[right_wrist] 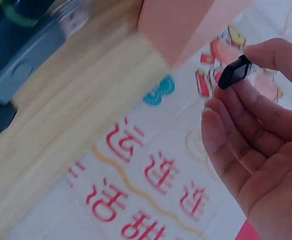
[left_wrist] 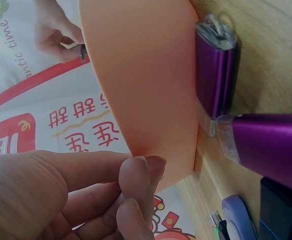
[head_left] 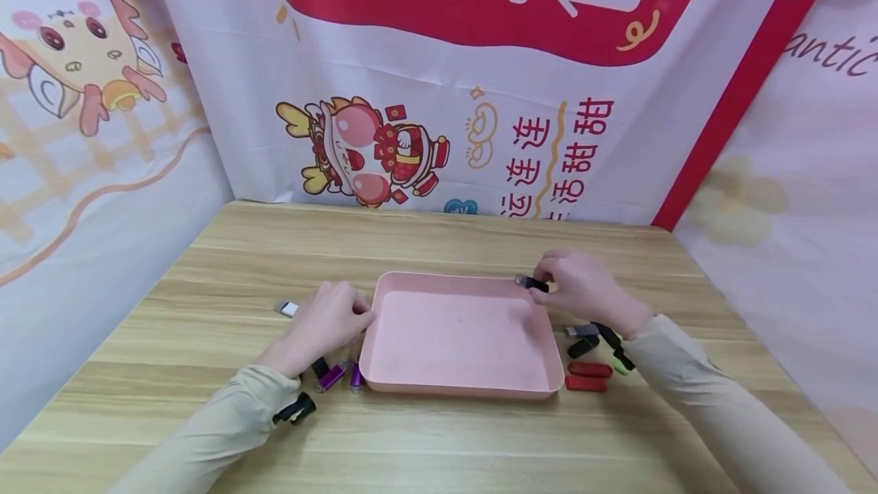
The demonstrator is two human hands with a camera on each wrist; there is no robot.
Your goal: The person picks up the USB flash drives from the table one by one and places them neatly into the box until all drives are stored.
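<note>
A shallow pink tray (head_left: 461,387) with upright walls stands on the wooden table. My left hand (head_left: 329,326) is at its left side; the left wrist view shows thumb and fingertips pinching the rim. Over the far right corner of the tray, my right hand (head_left: 583,288) pinches a small black USB flash drive (right_wrist: 235,72) between thumb and fingertips, its silver plug pointing left in the head view. Two purple flash drives (left_wrist: 216,70) lie close by the tray's left wall, under my left hand.
Right of the tray lie two red flash drives (head_left: 588,376), a black one (head_left: 583,346) and a grey one (head_left: 581,331). A white-and-silver flash drive (head_left: 286,309) lies left of my left hand. Printed cloth (head_left: 411,52) hangs behind the table and at both sides.
</note>
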